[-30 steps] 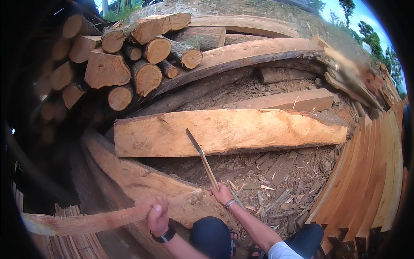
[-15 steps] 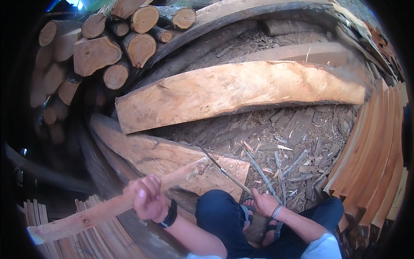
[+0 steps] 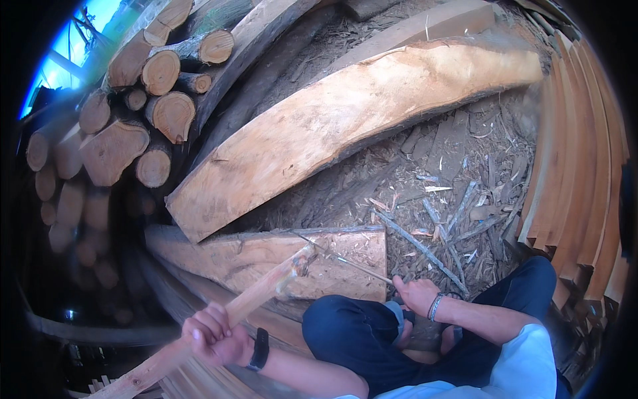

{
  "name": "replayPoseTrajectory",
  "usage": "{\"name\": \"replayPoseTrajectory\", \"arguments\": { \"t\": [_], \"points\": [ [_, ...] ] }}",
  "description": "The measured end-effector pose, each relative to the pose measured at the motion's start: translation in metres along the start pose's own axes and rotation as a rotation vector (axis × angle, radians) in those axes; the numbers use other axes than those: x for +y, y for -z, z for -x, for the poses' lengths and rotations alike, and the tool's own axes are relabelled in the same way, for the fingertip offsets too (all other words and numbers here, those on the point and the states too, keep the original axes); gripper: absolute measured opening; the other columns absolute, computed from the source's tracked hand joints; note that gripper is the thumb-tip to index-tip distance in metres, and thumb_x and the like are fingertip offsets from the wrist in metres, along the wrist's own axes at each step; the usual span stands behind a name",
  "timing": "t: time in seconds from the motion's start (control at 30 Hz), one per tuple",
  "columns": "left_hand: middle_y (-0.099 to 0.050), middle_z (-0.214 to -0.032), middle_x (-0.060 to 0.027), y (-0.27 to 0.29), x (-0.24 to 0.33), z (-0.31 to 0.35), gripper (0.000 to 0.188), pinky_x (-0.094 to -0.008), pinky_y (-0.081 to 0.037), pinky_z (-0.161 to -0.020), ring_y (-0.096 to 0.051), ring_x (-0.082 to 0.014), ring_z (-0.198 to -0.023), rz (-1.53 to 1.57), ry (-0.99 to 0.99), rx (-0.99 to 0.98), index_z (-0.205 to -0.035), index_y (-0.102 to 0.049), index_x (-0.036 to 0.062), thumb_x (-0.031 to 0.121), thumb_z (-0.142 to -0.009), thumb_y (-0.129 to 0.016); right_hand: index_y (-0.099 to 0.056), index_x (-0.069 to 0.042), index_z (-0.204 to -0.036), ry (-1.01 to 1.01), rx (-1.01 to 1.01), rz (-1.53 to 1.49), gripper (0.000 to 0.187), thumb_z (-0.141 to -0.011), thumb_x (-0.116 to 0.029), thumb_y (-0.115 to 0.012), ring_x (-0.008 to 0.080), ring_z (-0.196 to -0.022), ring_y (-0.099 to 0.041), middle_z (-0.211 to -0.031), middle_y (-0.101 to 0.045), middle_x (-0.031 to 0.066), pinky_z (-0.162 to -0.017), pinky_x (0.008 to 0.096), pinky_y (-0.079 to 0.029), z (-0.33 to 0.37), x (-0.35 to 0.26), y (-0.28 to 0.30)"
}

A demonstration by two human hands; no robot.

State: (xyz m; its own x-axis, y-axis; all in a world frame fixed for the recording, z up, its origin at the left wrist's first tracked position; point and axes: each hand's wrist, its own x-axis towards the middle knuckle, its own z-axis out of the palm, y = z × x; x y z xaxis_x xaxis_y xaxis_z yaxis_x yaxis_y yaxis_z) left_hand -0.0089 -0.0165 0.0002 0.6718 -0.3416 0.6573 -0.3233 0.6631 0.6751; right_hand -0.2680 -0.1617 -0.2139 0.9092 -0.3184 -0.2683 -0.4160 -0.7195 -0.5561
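My left hand (image 3: pixel 216 334) is closed around a long, pale wooden stick (image 3: pixel 262 289) that slants up and to the right. Its upper end is rough, with bark-like patches, and shows over a flat, thick wood block (image 3: pixel 222 256); I cannot tell whether they touch. My right hand (image 3: pixel 419 296) grips the near end of a thin, long-handled tool (image 3: pixel 359 267) whose narrow dark tip lies across the stick's upper end. The tool is seen nearly edge-on, so its exact kind is unclear. My bent knees are just below the block.
A large curved slab (image 3: pixel 345 120) lies across the middle distance. Cut logs (image 3: pixel 159 73) are piled at the far left, and sawn boards (image 3: pixel 571 166) are stacked along the right. Thin sticks (image 3: pixel 419 246) and bark chips litter the ground beside the block.
The view has tilted and shifted. My left hand and the stick sit lower in the picture, and my right hand with the tool appears farther right. Both grips stay closed.
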Motion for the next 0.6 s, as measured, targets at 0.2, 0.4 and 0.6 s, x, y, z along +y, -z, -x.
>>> {"name": "replayPoseTrajectory", "arguments": {
  "t": [0.2,0.4,0.6],
  "points": [
    [-0.032,-0.043,0.0011,-0.001,0.007,-0.003,0.033,-0.023,-0.023,-0.043,-0.027,-0.0072,-0.036,-0.013,0.012,-0.058,-0.056,-0.032,0.0141,0.015,-0.084,-0.049,-0.039,-0.001,-0.102,-0.054,0.003,-0.025,0.021,-0.084,-0.01,-0.046,0.036,-0.064,-0.067,-0.066,-0.064,0.0192,-0.059,0.0448,-0.052,-0.01,0.006,-0.008],
    [-0.032,-0.042,0.0011,-0.006,0.001,0.001,0.036,-0.0231,-0.024,-0.043,-0.027,-0.0076,-0.035,0.0,0.029,-0.074,-0.053,-0.03,0.014,0.015,-0.082,-0.051,-0.041,-0.002,-0.101,-0.001,0.037,0.038,0.019,-0.086,-0.012,-0.047,0.0363,-0.068,-0.067,-0.069,-0.065,0.0206,-0.061,0.0453,-0.053,0.001,-0.002,-0.013],
    [-0.032,-0.042,0.0012,0.0,0.007,0.001,0.036,-0.024,-0.025,-0.045,-0.028,-0.0073,-0.036,-0.028,0.052,-0.222,-0.054,-0.031,0.0144,0.017,-0.083,-0.051,-0.043,0.0,-0.105,0.002,0.11,0.05,0.022,-0.086,-0.012,-0.046,0.0363,-0.071,-0.068,-0.071,-0.066,0.0204,-0.062,0.0459,-0.054,0.002,-0.006,-0.019]
  ]
}}
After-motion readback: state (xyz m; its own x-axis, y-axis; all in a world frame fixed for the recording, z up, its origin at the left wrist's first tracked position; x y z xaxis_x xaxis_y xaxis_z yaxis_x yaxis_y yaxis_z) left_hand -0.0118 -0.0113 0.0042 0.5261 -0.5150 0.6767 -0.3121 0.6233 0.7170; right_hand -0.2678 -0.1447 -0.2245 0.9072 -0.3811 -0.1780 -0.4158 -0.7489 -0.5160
